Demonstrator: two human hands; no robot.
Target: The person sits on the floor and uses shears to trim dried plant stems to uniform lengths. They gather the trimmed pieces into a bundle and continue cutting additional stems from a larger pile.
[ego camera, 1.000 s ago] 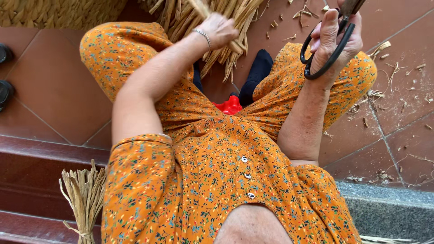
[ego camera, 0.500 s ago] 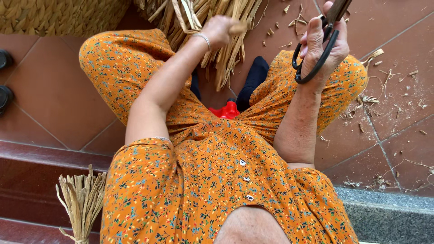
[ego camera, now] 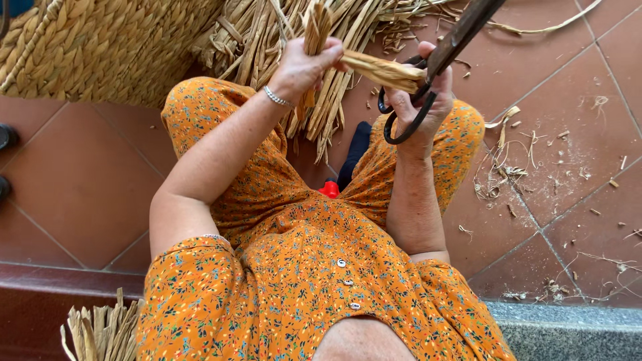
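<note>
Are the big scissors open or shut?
Cannot tell. The right hand grips the scissors by their black loop handles, but the blades run out of the top of the picture. The left hand holds a straw bundle.

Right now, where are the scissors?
In the head view, the dark scissors are at upper right, held in the right hand, their blades reaching toward the top edge beside the straw strip gripped by the left hand.

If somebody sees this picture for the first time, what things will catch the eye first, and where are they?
First, the orange flowered dress fills the lower middle. Above it, the left hand grips a bundle of dry straw strands, and the right hand holds large dark scissors against it. A woven straw basket fills the upper left corner, with straw scraps scattered on the reddish floor tiles at right.
</note>
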